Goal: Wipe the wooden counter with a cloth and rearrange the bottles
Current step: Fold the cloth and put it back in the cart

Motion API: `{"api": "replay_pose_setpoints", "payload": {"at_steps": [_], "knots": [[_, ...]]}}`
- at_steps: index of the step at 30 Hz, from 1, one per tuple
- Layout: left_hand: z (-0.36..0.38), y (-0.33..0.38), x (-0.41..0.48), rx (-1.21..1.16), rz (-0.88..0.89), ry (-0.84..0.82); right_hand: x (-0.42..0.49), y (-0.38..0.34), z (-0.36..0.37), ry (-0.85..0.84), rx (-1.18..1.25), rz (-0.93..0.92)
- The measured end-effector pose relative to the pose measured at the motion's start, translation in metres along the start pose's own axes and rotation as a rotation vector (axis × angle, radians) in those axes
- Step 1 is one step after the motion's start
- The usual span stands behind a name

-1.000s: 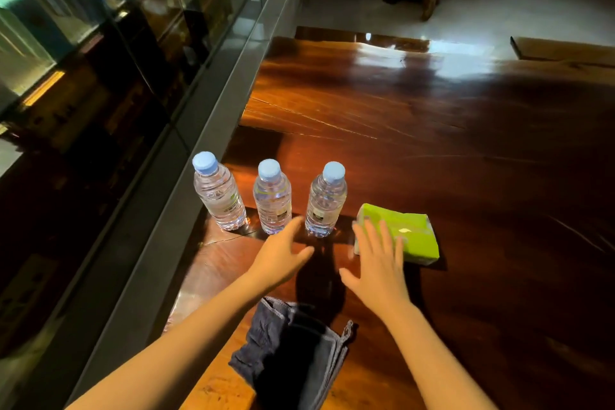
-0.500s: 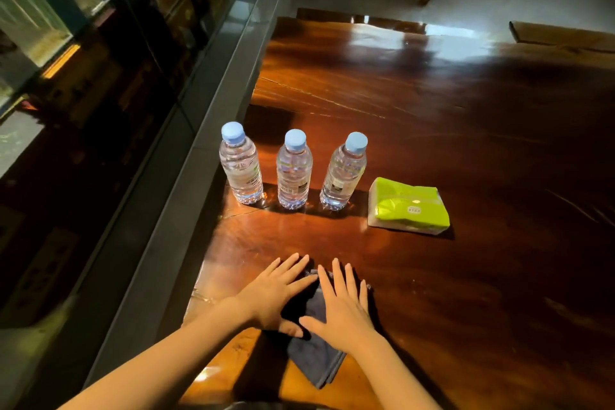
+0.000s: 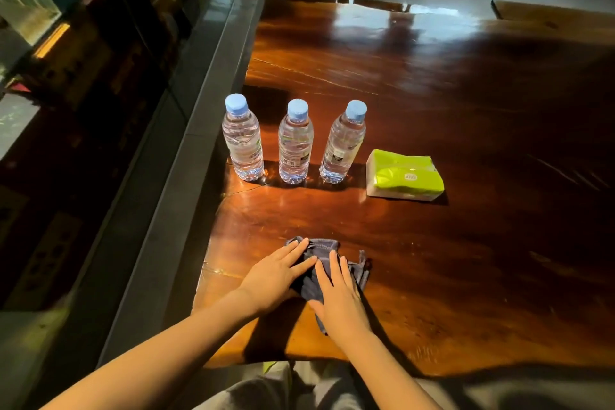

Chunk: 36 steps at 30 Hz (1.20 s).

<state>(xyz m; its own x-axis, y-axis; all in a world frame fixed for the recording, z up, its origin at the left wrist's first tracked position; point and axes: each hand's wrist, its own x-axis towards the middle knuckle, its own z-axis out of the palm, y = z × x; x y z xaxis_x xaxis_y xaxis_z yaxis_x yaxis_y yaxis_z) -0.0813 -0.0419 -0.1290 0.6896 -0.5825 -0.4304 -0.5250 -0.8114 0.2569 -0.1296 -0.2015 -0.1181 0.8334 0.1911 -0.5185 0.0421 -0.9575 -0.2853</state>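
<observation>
Hands (image 3: 306, 283) flat on cloth (image 3: 319, 251); bottle labels (image 3: 294, 153) unreadable.

The scene is dim and warm. Light comes from about 12 o'clock and makes a strong white glare on the far part of the wooden counter (image 3: 416, 76). The three water bottles (image 3: 295, 143) are sharp and throw bright glints on the wood at their bases. The right side falls into deep shadow. Edges are bent by the wide lens, and the lower left corner is blurred.
</observation>
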Motion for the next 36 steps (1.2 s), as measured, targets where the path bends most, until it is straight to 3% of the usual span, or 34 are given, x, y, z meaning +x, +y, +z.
{"api": "replay_pose_setpoints", "payload": {"at_steps": [7, 17, 25, 36], "knots": [[-0.009, 0.018, 0.0, 0.063, -0.06, 0.022, 0.003, -0.014, -0.01, 0.054, -0.14, 0.034], [-0.055, 0.019, -0.014, -0.088, -0.19, 0.121, 0.025, -0.019, -0.074, -0.108, -0.186, -0.034], [-0.089, 0.0, -0.058, -0.238, -0.436, 0.204, 0.04, -0.066, -0.125, -0.21, -0.24, -0.341], [-0.068, 0.033, -0.18, -0.356, -1.046, 0.347, -0.001, -0.174, -0.114, -0.256, -0.554, -0.88]]}}
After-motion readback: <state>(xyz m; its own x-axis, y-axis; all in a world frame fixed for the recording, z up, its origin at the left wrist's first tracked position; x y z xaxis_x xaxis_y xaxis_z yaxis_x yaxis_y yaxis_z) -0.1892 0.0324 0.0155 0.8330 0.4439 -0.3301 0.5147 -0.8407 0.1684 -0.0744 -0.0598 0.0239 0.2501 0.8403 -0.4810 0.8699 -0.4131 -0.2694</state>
